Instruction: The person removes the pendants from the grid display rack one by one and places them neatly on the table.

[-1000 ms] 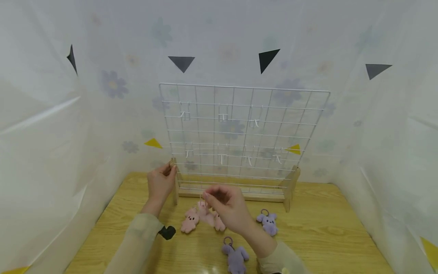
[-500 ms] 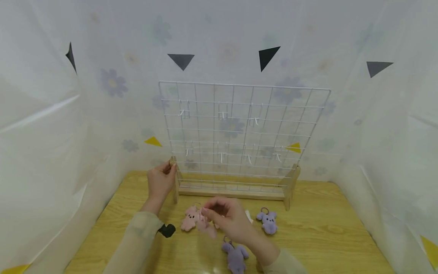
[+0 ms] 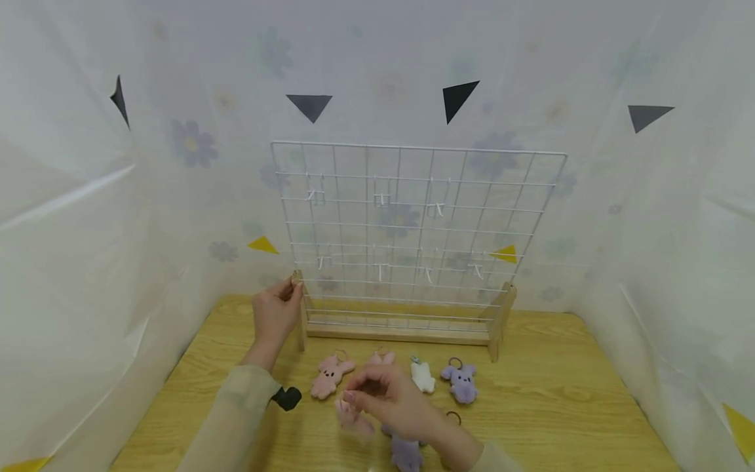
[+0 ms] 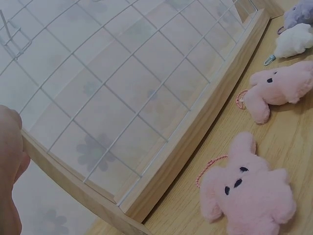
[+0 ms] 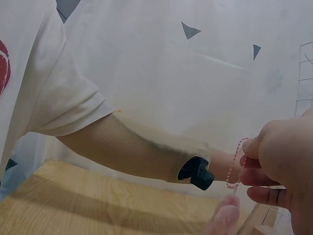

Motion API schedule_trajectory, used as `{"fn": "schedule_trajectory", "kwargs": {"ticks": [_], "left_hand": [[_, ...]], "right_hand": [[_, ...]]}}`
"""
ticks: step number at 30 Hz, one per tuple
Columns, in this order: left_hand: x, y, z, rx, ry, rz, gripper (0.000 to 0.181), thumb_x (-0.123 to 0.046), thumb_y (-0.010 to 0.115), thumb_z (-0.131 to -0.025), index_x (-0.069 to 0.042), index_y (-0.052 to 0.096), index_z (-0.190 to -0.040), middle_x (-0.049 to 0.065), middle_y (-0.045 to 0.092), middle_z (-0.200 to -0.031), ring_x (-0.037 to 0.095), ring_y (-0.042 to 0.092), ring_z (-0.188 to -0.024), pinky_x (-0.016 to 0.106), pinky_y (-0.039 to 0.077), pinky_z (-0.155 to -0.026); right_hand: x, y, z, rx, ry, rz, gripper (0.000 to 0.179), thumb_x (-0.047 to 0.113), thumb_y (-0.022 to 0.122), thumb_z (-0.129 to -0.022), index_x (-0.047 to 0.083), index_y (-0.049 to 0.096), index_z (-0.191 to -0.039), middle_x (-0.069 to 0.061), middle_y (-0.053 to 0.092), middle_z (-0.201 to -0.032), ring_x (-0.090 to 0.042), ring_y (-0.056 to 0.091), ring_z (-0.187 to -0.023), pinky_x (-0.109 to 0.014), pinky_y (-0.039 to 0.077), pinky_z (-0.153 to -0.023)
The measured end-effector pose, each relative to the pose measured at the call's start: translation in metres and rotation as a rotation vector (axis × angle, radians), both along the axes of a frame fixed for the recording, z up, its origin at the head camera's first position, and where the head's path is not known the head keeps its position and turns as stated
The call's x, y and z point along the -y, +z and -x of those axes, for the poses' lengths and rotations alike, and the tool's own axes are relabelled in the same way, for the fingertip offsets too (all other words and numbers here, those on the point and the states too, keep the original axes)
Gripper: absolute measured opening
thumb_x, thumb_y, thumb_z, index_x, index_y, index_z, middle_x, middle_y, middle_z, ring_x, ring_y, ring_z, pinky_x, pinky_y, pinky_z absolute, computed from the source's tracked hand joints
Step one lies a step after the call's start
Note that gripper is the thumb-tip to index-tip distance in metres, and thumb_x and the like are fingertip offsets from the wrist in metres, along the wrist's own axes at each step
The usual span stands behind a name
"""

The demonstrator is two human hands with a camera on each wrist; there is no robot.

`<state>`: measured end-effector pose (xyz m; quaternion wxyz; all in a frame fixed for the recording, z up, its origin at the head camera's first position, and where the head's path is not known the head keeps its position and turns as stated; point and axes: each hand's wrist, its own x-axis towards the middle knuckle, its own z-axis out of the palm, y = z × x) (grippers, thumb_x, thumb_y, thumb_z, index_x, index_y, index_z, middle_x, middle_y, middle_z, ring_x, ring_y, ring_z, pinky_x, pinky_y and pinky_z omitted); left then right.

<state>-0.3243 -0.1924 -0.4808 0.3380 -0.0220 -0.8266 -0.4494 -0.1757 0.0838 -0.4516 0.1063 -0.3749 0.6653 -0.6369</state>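
My left hand (image 3: pixel 276 314) grips the top of the left wooden post (image 3: pixel 303 324) of a stand that carries a white wire grid (image 3: pixel 413 148). Small white hooks (image 3: pixel 381 199) hang on the grid in two rows. Over the table's front part, my right hand (image 3: pixel 395 401) pinches the pink bead chain (image 5: pixel 230 171) of a pink plush keychain (image 3: pixel 351 419), which dangles below the fingers, blurred. Behind that hand lie two more pink plush keychains, one at the left (image 3: pixel 328 379) and one partly hidden (image 3: pixel 382 358).
A white plush keychain (image 3: pixel 422 377) and a purple one (image 3: pixel 462 384) lie right of the pink ones. Another purple plush (image 3: pixel 406 453) is partly covered by my right hand. A dark ring (image 3: pixel 453 417) shows behind the right wrist. Pale curtains (image 3: pixel 88 295) enclose the wooden table (image 3: pixel 560 406).
My right hand has moved down toward the table's front with the pink plush keychain, uncovering the white plush and another pink one. The left hand stays on the post.
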Motion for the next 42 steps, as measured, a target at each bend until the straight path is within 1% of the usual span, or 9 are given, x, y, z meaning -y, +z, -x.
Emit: {"fn": "schedule_trajectory", "kwargs": {"ticks": [6, 9, 15, 21, 25, 28, 34, 38, 42], "left_hand": [[0.0, 0.0, 0.0, -0.006, -0.005, -0.009, 0.021, -0.009, 0.077, -0.098, 0.006, 0.078, -0.113, 0.021, 0.078, -0.097, 0.03, 0.079, -0.08, 0.012, 0.056, -0.063], [-0.001, 0.0, 0.001, -0.01, -0.003, -0.011, 0.021, -0.008, 0.078, -0.097, 0.006, 0.078, -0.113, 0.021, 0.078, -0.097, 0.03, 0.079, -0.08, 0.009, 0.054, -0.064], [-0.002, 0.002, -0.001, 0.006, -0.002, -0.023, 0.021, -0.009, 0.078, -0.098, 0.006, 0.078, -0.114, 0.021, 0.078, -0.098, 0.03, 0.079, -0.081, 0.015, 0.058, -0.065], [-0.002, 0.003, -0.002, 0.025, 0.012, -0.022, 0.021, -0.01, 0.077, -0.098, 0.005, 0.078, -0.114, 0.02, 0.078, -0.098, 0.029, 0.079, -0.082, 0.026, 0.063, -0.066], [-0.002, 0.004, -0.003, 0.033, 0.012, -0.033, 0.022, -0.01, 0.077, -0.098, 0.005, 0.078, -0.114, 0.02, 0.078, -0.098, 0.029, 0.079, -0.082, 0.022, 0.062, -0.066], [-0.002, 0.004, -0.003, 0.03, 0.009, -0.034, 0.022, -0.01, 0.077, -0.098, 0.006, 0.078, -0.114, 0.02, 0.078, -0.098, 0.03, 0.079, -0.082, 0.018, 0.06, -0.066], [-0.001, 0.004, -0.004, 0.019, -0.005, -0.027, 0.022, -0.01, 0.077, -0.098, 0.006, 0.078, -0.113, 0.02, 0.078, -0.099, 0.029, 0.079, -0.082, 0.021, 0.061, -0.066], [-0.001, 0.003, -0.003, 0.015, -0.004, -0.024, 0.023, -0.011, 0.078, -0.098, 0.005, 0.078, -0.114, 0.02, 0.078, -0.099, 0.029, 0.079, -0.083, 0.025, 0.063, -0.067], [-0.001, 0.002, -0.002, 0.018, -0.001, -0.024, 0.025, -0.012, 0.077, -0.099, 0.005, 0.077, -0.117, 0.02, 0.078, -0.1, 0.029, 0.079, -0.083, 0.031, 0.064, -0.068]], "right_hand": [[-0.001, -0.003, -0.005, 0.011, 0.044, -0.02, 0.01, 0.005, 0.067, -0.104, -0.001, 0.075, -0.106, -0.017, 0.074, -0.098, -0.01, 0.07, -0.085, -0.032, 0.064, -0.073], [-0.001, -0.006, -0.008, 0.007, 0.064, -0.015, 0.01, 0.004, 0.067, -0.104, -0.002, 0.075, -0.106, -0.017, 0.074, -0.098, -0.007, 0.069, -0.085, -0.032, 0.064, -0.072], [-0.002, -0.013, -0.016, 0.052, 0.085, -0.03, 0.011, 0.006, 0.067, -0.104, -0.002, 0.075, -0.107, -0.018, 0.074, -0.098, -0.004, 0.068, -0.085, -0.026, 0.063, -0.071], [-0.008, -0.025, -0.022, 0.153, 0.114, -0.055, 0.014, 0.009, 0.067, -0.105, -0.001, 0.075, -0.109, -0.011, 0.075, -0.1, -0.006, 0.07, -0.089, -0.028, 0.063, -0.078], [-0.011, -0.033, -0.024, 0.206, 0.112, -0.079, 0.013, 0.012, 0.068, -0.105, 0.002, 0.076, -0.107, -0.001, 0.075, -0.101, -0.007, 0.07, -0.088, -0.028, 0.063, -0.079], [-0.013, -0.037, -0.024, 0.236, 0.108, -0.084, 0.014, 0.012, 0.067, -0.105, 0.001, 0.075, -0.108, 0.0, 0.074, -0.1, -0.007, 0.07, -0.088, -0.028, 0.063, -0.08], [-0.012, -0.045, -0.016, 0.224, 0.07, -0.087, 0.015, 0.01, 0.067, -0.105, -0.002, 0.074, -0.11, -0.02, 0.074, -0.1, -0.006, 0.069, -0.087, -0.023, 0.061, -0.078], [-0.008, -0.05, -0.007, 0.199, 0.028, -0.075, 0.019, 0.011, 0.068, -0.105, -0.006, 0.073, -0.11, -0.032, 0.07, -0.098, -0.006, 0.069, -0.083, -0.021, 0.06, -0.071], [-0.004, -0.056, 0.002, 0.223, -0.019, -0.062, 0.018, 0.011, 0.069, -0.105, -0.006, 0.074, -0.107, -0.031, 0.07, -0.09, -0.006, 0.067, -0.075, -0.018, 0.056, -0.064]]}}
